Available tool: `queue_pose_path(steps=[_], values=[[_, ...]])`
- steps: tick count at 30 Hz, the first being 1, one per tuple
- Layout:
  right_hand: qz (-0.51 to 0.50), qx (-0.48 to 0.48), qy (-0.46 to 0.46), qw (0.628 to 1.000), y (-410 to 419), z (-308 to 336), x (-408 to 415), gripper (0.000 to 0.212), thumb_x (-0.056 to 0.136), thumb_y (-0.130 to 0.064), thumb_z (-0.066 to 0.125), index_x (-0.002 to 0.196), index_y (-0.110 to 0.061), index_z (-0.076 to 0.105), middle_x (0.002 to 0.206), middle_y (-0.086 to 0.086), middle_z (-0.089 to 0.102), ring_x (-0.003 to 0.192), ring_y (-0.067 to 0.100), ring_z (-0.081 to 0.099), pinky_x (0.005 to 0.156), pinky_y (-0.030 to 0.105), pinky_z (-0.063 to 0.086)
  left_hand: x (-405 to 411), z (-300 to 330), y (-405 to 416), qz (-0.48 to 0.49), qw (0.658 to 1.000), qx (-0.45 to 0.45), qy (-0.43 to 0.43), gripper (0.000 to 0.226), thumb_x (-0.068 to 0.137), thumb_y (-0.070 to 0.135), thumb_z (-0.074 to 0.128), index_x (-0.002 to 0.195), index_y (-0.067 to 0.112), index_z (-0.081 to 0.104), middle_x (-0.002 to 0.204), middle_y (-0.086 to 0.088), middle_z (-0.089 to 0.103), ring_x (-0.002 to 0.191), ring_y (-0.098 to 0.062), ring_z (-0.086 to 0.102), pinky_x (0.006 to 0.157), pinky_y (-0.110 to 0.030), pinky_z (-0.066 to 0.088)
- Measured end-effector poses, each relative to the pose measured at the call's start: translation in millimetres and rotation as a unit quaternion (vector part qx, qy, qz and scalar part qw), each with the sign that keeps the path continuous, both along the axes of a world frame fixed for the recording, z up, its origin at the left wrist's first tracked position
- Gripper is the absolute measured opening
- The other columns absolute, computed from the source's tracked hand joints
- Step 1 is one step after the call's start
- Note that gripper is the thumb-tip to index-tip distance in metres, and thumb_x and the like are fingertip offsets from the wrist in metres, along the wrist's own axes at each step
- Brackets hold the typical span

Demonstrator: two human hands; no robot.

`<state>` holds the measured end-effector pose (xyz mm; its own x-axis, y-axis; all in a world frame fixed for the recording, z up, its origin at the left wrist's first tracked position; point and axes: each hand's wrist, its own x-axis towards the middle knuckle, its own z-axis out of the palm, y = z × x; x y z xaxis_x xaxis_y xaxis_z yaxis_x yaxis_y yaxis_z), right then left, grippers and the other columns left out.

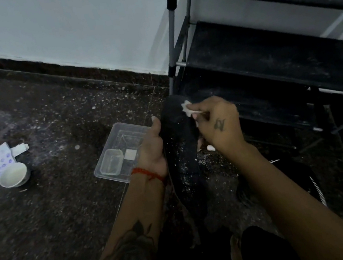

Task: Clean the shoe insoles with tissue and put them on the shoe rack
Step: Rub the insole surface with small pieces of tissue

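I'm mid-wipe: my left hand (pixel 151 148) grips the black insole (pixel 180 142) by its edge, held above the floor just before the shoe rack (pixel 266 56), while my right hand (pixel 218 122) pinches a tissue wad (pixel 187 108) against its upper end. Next, I judge, strokes downward over the white specks. The clear tray (pixel 121 133) sits near left; the rack's lowest shelf crowds right.

Shoe rack (pixel 266 52) shelves lie open ahead; clear tray (pixel 122 151) sits left.
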<state>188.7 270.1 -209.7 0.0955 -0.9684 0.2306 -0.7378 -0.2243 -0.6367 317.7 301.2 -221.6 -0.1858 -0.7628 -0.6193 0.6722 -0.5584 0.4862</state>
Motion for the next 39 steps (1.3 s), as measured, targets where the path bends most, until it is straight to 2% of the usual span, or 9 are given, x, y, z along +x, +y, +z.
queue_pose_path(steps=[4,9,15,18,23,27,31,34,39], values=[[0.14,-0.009,-0.008,0.99,21.6,0.1,27.0,0.027,0.081,0.003,0.058,0.095,-0.013,0.074,0.092,0.007,0.07,0.083,0.015,0.062,0.08,0.024,0.05,-3.5,0.0,0.8,0.029,0.999,-0.035,-0.013,0.067,0.1,0.049,0.022,0.073,0.008,0.068,0.059,-0.009,0.068,0.052,-0.016,0.067,0.058,-0.027,0.054],[0.101,-0.02,0.052,0.993,12.3,-16.1,12.6,0.036,0.076,0.008,0.055,0.096,-0.015,0.073,0.091,0.008,0.067,0.086,0.027,0.059,0.078,0.03,0.049,-3.5,0.2,0.7,0.007,1.0,-0.026,-0.01,0.062,0.099,0.051,0.021,0.093,0.005,0.061,0.079,-0.014,0.07,0.072,-0.021,0.067,0.068,-0.032,0.054],[-0.054,0.012,0.037,0.998,-2.1,-9.1,-5.8,0.035,0.082,0.004,0.054,0.111,-0.012,0.066,0.105,0.012,0.059,0.09,0.018,0.057,0.075,0.008,0.035,-4.2,2.7,0.7,0.007,1.0,-0.021,0.012,0.062,0.098,0.055,0.023,0.101,0.007,0.062,0.08,-0.016,0.074,0.067,-0.026,0.072,0.059,-0.038,0.059],[0.011,-0.001,-0.02,1.0,6.5,-5.3,11.8,0.032,0.082,0.003,0.056,0.107,-0.013,0.069,0.101,0.007,0.062,0.086,0.008,0.051,0.074,-0.004,0.032,-4.4,3.4,1.5,0.008,0.999,-0.034,-0.01,0.062,0.099,0.052,0.017,0.095,0.008,0.061,0.072,-0.01,0.073,0.062,-0.018,0.072,0.055,-0.026,0.059],[0.133,-0.028,0.033,0.99,15.0,-23.1,23.0,0.034,0.079,0.002,0.054,0.103,-0.016,0.071,0.09,0.006,0.064,0.083,0.024,0.058,0.075,0.027,0.049,-7.8,3.5,1.7,0.046,0.998,-0.037,0.01,0.063,0.101,0.045,0.023,0.073,0.005,0.064,0.055,-0.009,0.068,0.049,-0.016,0.067,0.047,-0.022,0.054],[0.035,0.016,0.105,0.994,0.7,-23.6,-0.4,0.031,0.086,-0.001,0.051,0.11,-0.012,0.067,0.102,0.013,0.06,0.094,0.028,0.057,0.082,0.028,0.047,-6.4,5.7,2.2,0.017,0.999,-0.018,-0.022,0.056,0.1,0.049,0.023,0.109,0.008,0.06,0.07,-0.01,0.073,0.069,-0.021,0.068,0.06,-0.029,0.057],[-0.047,0.028,-0.008,0.998,-5.4,-9.1,-6.5,0.029,0.085,-0.003,0.057,0.109,-0.013,0.068,0.105,0.009,0.065,0.091,0.014,0.057,0.073,0.004,0.032,-3.4,8.0,0.5,0.041,0.999,-0.011,0.003,0.057,0.098,0.053,0.028,0.106,0.007,0.061,0.079,-0.015,0.073,0.065,-0.026,0.071,0.058,-0.038,0.059],[0.04,0.062,-0.06,0.995,8.3,7.7,14.3,0.02,0.085,-0.012,0.062,0.102,-0.017,0.072,0.098,0.002,0.071,0.082,0.005,0.057,0.064,-0.001,0.035,-2.6,9.2,1.2,0.049,0.998,-0.015,-0.022,0.057,0.099,0.05,0.025,0.106,0.006,0.061,0.073,-0.013,0.073,0.063,-0.022,0.071,0.058,-0.031,0.059],[0.16,0.065,0.064,0.983,34.8,6.6,34.1,0.028,0.093,-0.022,0.045,0.109,-0.03,0.067,0.103,0.002,0.065,0.09,0.019,0.06,0.073,0.025,0.046,-0.7,15.6,4.9,0.063,0.997,-0.008,-0.048,0.058,0.1,0.046,0.026,0.131,0.003,0.049,0.073,-0.013,0.071,0.074,-0.021,0.063,0.074,-0.031,0.05]])
